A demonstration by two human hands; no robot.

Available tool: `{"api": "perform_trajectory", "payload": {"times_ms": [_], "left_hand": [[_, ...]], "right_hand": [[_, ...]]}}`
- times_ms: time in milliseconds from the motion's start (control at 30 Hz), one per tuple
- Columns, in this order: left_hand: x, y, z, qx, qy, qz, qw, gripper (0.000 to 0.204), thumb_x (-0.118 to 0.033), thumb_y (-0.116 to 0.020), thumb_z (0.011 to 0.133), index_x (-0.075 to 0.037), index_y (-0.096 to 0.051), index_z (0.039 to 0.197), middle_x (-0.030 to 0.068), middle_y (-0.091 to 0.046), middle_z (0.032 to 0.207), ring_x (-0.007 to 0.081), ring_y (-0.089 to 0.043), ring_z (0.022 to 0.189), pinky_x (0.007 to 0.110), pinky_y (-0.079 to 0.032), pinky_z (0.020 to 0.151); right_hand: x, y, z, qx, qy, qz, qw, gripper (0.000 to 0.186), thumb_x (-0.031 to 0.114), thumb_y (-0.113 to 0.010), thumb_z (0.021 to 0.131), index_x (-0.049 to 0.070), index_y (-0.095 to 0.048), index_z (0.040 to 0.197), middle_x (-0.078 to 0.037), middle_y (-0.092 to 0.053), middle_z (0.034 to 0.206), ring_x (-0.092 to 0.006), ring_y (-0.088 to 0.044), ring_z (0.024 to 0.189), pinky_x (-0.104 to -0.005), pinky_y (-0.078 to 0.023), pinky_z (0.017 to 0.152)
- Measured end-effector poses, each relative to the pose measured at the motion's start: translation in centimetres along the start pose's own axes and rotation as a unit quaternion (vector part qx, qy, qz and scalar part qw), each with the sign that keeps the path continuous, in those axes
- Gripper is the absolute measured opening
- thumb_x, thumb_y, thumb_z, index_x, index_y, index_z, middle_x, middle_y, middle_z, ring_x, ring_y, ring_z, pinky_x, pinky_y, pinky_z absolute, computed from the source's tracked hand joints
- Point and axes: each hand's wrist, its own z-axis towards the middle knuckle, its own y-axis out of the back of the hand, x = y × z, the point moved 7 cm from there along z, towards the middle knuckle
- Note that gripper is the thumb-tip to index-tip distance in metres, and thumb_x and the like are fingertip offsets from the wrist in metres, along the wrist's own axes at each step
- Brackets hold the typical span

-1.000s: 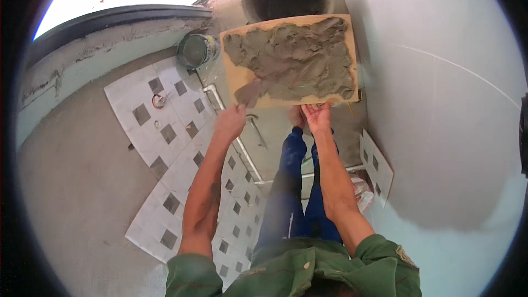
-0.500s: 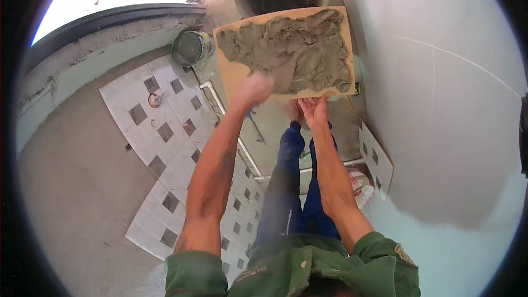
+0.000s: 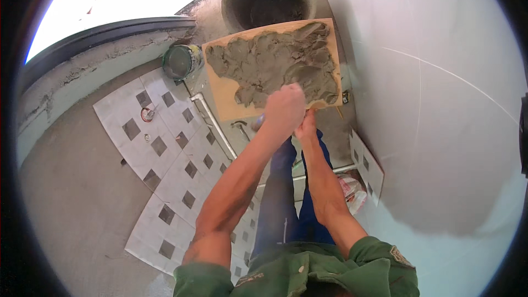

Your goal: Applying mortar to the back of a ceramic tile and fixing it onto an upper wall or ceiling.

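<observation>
Grey-brown wet mortar covers most of the tan rectangular board, upper centre of the frame, just below the wide round grey tub! Over the board's lower edge comes the left hand, a blurred fist curled round a blue tool handle, while the right hand, partly behind it, meets that edge, its hidden fingers leaving me unable to tell whether they grip. Left of the board sits a round green bucket, above white tiles with dark squares.
</observation>
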Motion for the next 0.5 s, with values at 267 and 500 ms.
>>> {"api": "perform_trajectory", "payload": {"times_ms": [267,500], "left_hand": [[7.3,4.6,5.0,0.005,0.024,0.061,0.998,0.036,-0.029,-0.045,0.089,0.003,-0.061,0.088,0.0256,-0.064,0.083,0.0401,-0.064,0.082,0.047,-0.051,0.075],[5.7,6.4,7.6,0.031,0.079,0.008,0.996,0.042,-0.032,-0.042,0.091,0.004,-0.065,0.088,0.03,-0.063,0.089,0.0412,-0.063,0.087,0.047,-0.05,0.08]], "right_hand": [[-0.4,0.1,-1.1,-0.053,-0.038,-0.014,0.998,0.058,0.051,-0.034,0.096,0.008,-0.035,0.134,-0.014,-0.042,0.136,-0.0329,-0.039,0.128,-0.0512,-0.034,0.107],[-0.4,-0.3,-1.5,-0.111,-0.038,-0.013,0.993,0.061,0.051,-0.031,0.097,0.009,-0.027,0.14,-0.017,-0.033,0.142,-0.0337,-0.033,0.132,-0.051,-0.03,0.11]]}}
